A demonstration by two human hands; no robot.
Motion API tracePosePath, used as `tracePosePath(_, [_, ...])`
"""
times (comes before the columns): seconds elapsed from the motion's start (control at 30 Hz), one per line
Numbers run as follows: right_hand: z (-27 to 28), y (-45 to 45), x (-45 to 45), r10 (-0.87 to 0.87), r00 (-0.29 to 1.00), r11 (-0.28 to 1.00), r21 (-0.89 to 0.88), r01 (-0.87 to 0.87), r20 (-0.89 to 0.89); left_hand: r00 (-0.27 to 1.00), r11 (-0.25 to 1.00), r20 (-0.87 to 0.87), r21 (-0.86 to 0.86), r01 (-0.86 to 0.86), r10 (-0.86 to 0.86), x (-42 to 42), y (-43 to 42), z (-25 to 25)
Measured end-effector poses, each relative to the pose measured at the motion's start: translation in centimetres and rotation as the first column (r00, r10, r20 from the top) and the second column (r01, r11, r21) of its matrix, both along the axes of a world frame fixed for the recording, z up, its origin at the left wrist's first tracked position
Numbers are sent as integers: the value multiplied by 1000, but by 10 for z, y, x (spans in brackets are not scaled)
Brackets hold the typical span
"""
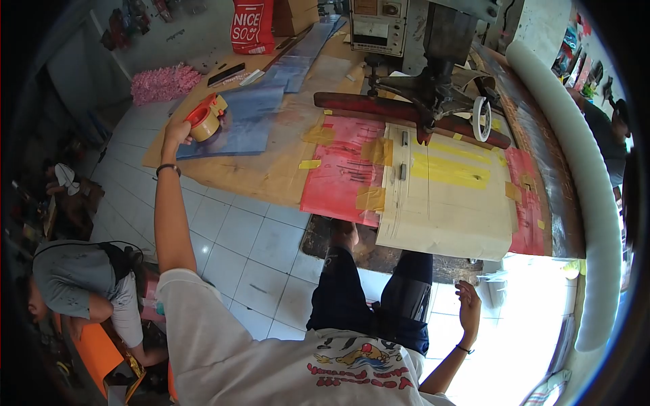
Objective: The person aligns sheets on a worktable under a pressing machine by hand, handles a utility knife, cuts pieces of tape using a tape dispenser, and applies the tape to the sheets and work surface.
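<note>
My left hand (pixel 177 133) is closed on a tape dispenser (pixel 205 124) with red sides and a roll of brown tape. It holds the dispenser over clear bluish plastic sheets (pixel 254 128) at the left of the wooden table (pixel 227 172). Lower right, beside my leg, my right hand (pixel 468 308) hangs with its fingers apart and slightly bent, nothing visible in it. In front of me lies a cream board (pixel 443 220) over a red sheet (pixel 342 172), with patches of yellow tape. A press head with a dark red bar (pixel 365 105) stands above them.
A white tape roll (pixel 481 118) hangs on the press. A long white foam roll (pixel 582 155) runs along the right. At the back stand a red bag (pixel 252 27) and a control box (pixel 378 28). A person in grey (pixel 68 277) bends at lower left; others are farther off.
</note>
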State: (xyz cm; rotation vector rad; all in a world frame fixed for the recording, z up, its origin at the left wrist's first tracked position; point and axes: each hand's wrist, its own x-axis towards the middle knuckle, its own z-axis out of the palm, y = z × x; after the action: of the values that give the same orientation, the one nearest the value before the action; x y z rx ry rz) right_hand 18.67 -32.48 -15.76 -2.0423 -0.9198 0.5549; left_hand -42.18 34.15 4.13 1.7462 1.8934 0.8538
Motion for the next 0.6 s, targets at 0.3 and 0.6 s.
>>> tracePosePath(0.3, [153, 63, -105, 317, 948, 825, 495, -272, -7, 853, 819, 415, 574, 26, -317, 182, -308, -13])
tracePosePath(0.6, [207, 129, -197, 465, 853, 714, 469, -519, 236, 814, 883, 451, 444, 153, -367, 298, -439, -66])
